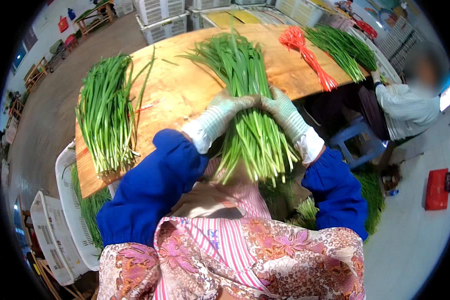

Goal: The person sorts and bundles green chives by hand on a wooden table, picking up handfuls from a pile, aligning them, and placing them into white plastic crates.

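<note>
A thick bunch of Chinese chives (247, 117) lies over the near edge of the wooden table, its pale stem ends hanging toward me. My left hand (225, 110), in a pale knit glove, grips the bunch from its left side. From the right, my right hand (285, 110), gloved alike, is closed round the same bunch; the thumbs meet on top. The fingers beneath are hidden. Another pile of chives (105, 112) rests on the table's left end. A hank of red-orange ties (307, 52) lies to the right of the held bunch.
The wooden table (170, 105) curves across in front. More chives (335, 47) lie at its right end, where a co-worker (407, 105) sits by a blue stool (357, 142). White crates (60, 235) stand low at left, others (162, 20) behind the table. A red box (436, 190) is at right.
</note>
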The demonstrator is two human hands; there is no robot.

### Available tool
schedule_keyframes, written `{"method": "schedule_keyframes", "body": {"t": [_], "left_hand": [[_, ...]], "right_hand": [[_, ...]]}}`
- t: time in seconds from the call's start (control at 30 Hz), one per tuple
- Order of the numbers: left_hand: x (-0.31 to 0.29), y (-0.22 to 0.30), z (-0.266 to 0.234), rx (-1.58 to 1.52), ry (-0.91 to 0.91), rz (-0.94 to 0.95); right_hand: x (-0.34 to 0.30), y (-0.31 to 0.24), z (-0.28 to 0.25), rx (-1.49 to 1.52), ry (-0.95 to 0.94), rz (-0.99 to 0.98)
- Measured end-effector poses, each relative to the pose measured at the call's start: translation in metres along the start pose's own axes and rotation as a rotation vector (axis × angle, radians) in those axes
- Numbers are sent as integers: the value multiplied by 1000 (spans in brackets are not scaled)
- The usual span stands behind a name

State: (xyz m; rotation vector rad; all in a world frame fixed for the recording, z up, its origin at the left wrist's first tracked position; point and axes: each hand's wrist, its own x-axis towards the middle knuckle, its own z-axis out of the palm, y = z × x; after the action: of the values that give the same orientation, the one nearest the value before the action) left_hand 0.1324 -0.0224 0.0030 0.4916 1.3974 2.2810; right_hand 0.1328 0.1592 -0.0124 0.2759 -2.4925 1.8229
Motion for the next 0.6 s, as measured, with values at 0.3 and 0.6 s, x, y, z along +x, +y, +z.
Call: {"method": "schedule_keyframes", "body": {"t": [0.3, 0.6], "left_hand": [[-7, 1, -21, -559, -65, -181], [25, 34, -45, 99, 555, 112]], "right_hand": [[-15, -57, 4, 231, -4, -51], [104, -10, -22, -663, -21, -17]]}}
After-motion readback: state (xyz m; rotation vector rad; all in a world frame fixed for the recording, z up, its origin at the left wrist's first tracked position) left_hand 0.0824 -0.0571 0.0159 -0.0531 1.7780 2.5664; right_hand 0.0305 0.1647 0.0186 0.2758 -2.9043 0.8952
